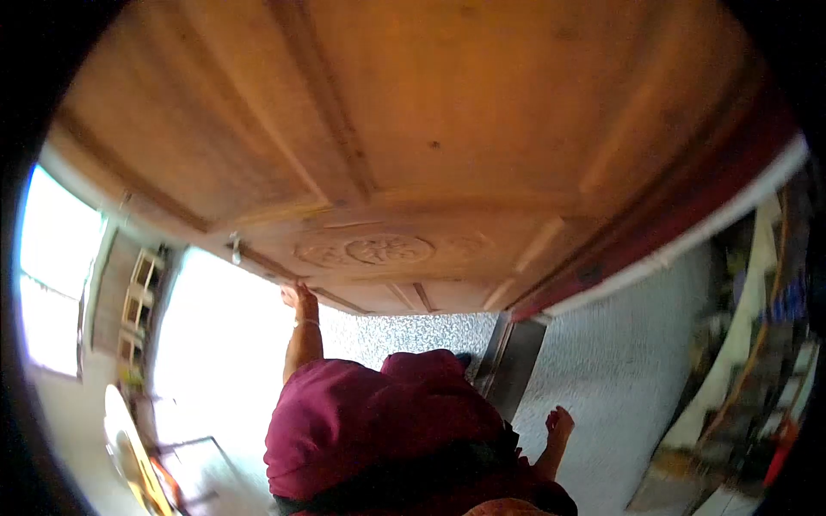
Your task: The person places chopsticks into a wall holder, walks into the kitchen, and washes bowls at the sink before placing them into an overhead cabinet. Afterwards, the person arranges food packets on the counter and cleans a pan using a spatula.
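A brown wooden door [430,185] with raised panels and a carved floral medallion fills the upper view. My left hand [300,297] is closed at the door's left edge, with its fingers partly hidden against the wood. A small metal door handle [235,248] sits just above and to the left of that hand. My right hand [559,422] hangs low on the right, away from the door, its fingers curled and nothing visible in them.
A dark threshold strip [514,348] crosses the speckled floor [615,370] below the door. At left are a bright window [56,271], wooden shelves [136,310] and a yellow-edged round object [129,443]. Blurred clutter [757,413] lines the far right.
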Available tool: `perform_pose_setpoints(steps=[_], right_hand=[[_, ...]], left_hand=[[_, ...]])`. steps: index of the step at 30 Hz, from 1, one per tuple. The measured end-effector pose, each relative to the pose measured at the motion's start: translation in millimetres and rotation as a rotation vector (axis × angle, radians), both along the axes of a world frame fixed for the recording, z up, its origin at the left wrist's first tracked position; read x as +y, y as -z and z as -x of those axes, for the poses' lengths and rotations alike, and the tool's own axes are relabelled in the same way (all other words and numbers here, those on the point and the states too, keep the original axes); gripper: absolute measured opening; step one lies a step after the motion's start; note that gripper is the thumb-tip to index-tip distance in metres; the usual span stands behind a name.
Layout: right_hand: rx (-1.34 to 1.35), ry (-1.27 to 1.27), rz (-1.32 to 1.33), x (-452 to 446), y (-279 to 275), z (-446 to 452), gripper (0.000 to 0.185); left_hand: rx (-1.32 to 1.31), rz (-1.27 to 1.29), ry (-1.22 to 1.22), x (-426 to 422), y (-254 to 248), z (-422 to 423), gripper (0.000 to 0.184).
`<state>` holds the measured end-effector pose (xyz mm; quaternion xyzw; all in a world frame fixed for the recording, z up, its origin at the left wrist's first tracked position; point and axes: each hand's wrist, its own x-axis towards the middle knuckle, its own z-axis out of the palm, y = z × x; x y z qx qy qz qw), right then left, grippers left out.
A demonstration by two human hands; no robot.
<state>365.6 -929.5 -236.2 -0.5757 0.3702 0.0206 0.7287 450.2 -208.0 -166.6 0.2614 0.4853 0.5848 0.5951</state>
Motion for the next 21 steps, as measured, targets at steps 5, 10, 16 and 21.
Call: perform_pose_setpoints(steps=[5,10,16,21], right_hand=[[0.076,-0.112,0.052,-20.6,-12.4,-102.1,0.020],[-0.012,-0.422,0.072,-29.6,-20.1,-188.5,0.024],[-0.069,-0.754,0.150,-59.3,-28.8,-256.1,0.029],[0.060,-0.911,0.349,-112.2,-15.2,-274.7,0.028]], left_hand=[[-0.057,-0.281,-0.152,37.0,-113.2,29.6,0.022],[0.157,-0.575,-0.095,-6.7,-204.2,22.4,0.025],[0.802,-0.754,0.099,11.6,-193.5,14.5,0.037],[1.070,-0.816,0.043,3.8,-196.5,17.8,0.032]])
